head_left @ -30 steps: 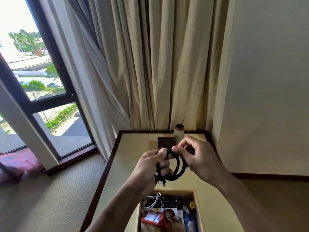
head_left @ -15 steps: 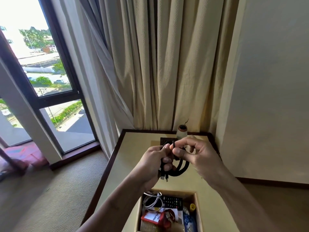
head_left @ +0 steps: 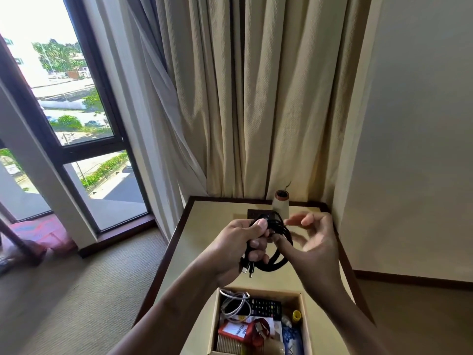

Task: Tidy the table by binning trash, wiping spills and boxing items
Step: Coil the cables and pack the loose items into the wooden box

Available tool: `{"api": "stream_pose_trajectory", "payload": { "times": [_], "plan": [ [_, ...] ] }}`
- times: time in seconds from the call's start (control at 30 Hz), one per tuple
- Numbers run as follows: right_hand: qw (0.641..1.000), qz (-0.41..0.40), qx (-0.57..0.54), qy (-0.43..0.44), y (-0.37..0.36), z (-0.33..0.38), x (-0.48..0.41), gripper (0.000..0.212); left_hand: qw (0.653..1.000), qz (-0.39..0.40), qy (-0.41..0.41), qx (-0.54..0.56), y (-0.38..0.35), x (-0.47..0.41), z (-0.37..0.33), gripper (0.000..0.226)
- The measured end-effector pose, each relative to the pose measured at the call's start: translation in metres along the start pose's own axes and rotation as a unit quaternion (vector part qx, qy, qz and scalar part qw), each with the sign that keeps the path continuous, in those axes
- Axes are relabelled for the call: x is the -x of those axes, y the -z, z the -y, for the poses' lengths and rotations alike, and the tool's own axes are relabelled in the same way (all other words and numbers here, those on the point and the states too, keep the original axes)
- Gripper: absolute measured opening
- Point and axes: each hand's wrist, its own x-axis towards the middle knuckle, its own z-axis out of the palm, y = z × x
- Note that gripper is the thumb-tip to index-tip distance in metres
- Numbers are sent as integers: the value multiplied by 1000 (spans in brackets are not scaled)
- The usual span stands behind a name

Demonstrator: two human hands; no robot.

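My left hand grips a coiled black cable above the table, thumb pressed on top of the loops; two plug ends hang below my fist. My right hand is beside the coil on its right, blurred, fingers loosely spread; whether it touches the cable is unclear. Below both hands stands an open cardboard box holding a white cable, a black remote, a red tag and other small items.
At the table's far edge stand a small cream vase and a dark square mat. Curtains hang behind the table, a wall runs along the right, and a window and carpeted floor lie to the left.
My right hand has let go of the cable's top and opened, drifting right. My left hand keeps the coil gripped, now tighter. The camera has shifted slightly.
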Motion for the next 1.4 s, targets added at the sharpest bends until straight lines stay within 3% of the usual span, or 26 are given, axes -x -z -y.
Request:
{"api": "stream_pose_trajectory", "payload": {
  "times": [0.1,0.27,0.33,0.37,0.43,0.5,0.57,0.7,0.8,0.93,1.07,1.2,1.4],
  "plan": [
    [990,82,-54,-102,-1,8,-1,38,1000,20,9,-12,0,-1,-2,24],
    [977,182,-1,-109,8,13,-6,23,997,63,39,30,6,-2,-3,24],
    [951,242,-94,-170,15,9,-9,39,994,81,51,58,9,-1,-3,23],
    [925,264,-170,-214,20,6,-12,53,992,91,57,72,12,0,-4,23],
    [877,306,-268,-258,31,1,-17,60,988,110,65,92,17,1,-8,24],
    [856,366,-266,-251,36,-1,-22,52,985,120,71,98,19,2,-11,22],
    [877,388,-191,-208,38,-2,-25,37,984,127,80,101,20,3,-14,22],
    [962,249,81,-74,31,9,-34,17,989,101,86,64,22,4,-16,24],
    [974,115,195,-28,25,19,-38,13,996,55,65,-1,15,4,-10,26],
    [984,42,154,-77,17,25,-31,12,988,-74,-30,-135,2,-3,3,25],
    [988,6,62,-138,4,26,-17,13,969,-160,-59,-178,-2,-13,15,25],
    [985,0,7,-173,-5,25,-9,16,973,-160,-62,-154,-2,-18,21,24],
    [992,-8,76,-98,-4,25,-3,20,972,-117,-70,-193,-10,-14,19,24]
  ]
}}
